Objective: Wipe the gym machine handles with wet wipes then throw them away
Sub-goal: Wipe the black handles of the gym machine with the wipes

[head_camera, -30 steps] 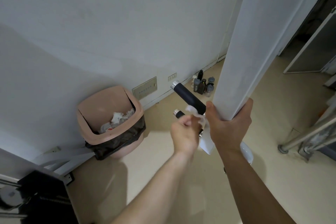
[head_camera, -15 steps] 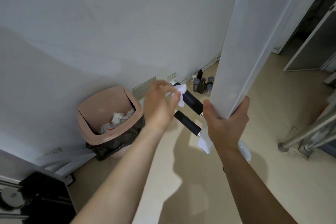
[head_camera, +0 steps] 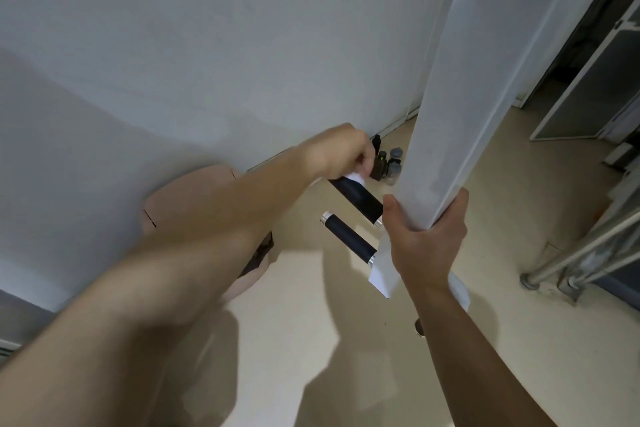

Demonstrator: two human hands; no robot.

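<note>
Bin first, at the far left: a pink waste bin standing on the floor against the white wall, mostly hidden behind the left forearm, so its contents cannot be seen. The left hand reaches across it to the free tip of the upper handle, a black grip with a silver collar at its base. That hand is curled closed around a white wet wipe, of which only a small corner peeks out under the fingers, pressed against the handle's outer end. Just below and parallel sits the lower handle, also black with silver caps at both ends, bare and untouched. Both handles stick out leftward from a white bracket at the bottom of the white machine arm, a long flat-sided beam slanting up to the top edge of the view. The right hand grips the lower end of that beam, thumb on its left face and fingers wrapped round the right edge (a firm, closed hold). Behind the handles, at the foot of the wall, stand a few small dark bottles. Farther right, chrome tubes meet the floor, and a dark doorway opens at the upper right corner.
</note>
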